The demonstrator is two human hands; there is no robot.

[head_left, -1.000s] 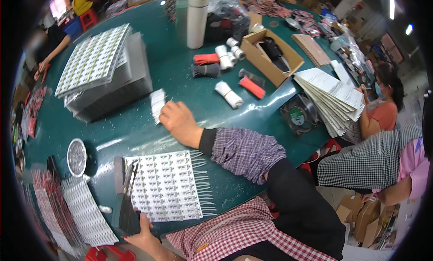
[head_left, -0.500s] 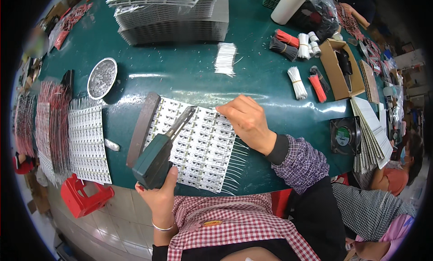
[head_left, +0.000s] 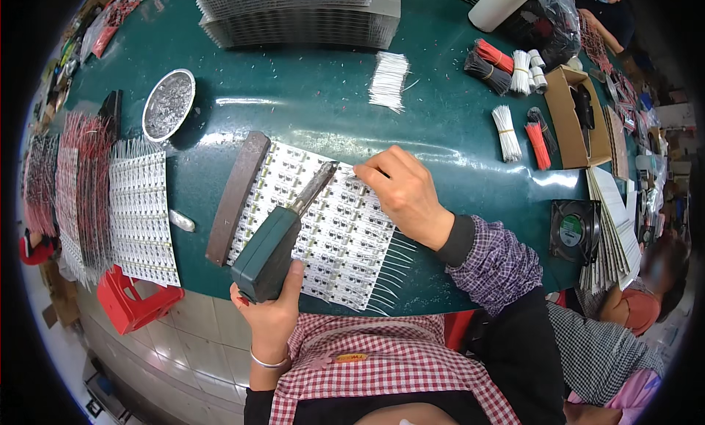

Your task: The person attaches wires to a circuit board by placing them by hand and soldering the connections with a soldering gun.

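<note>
A green soldering gun (head_left: 266, 250) is gripped in my left hand (head_left: 270, 318), its metal tip reaching over the upper part of a white circuit board panel (head_left: 334, 260). My right hand (head_left: 404, 196) is closed in a pinch at the panel's upper right edge, close to the tip. Between its fingertips seems to be a thin white wire, mostly hidden by the fingers. Several white wires (head_left: 393, 267) stick out from the panel's right side below that hand. Along the panel's left edge lies a brown bar (head_left: 239, 197).
To the left are a wired panel stack (head_left: 81, 197), another panel (head_left: 141, 216) and a bowl of metal bits (head_left: 169, 106). Loose white wires (head_left: 388, 81) lie ahead, before a tall panel stack (head_left: 301, 25). At right stand a cardboard box (head_left: 562, 135) and a fan (head_left: 575, 232).
The soldering gun has moved right and up across the panel, its tip nearer my right fingertips. The whole view has shifted slightly. My right hand stays pinched at the panel's edge.
</note>
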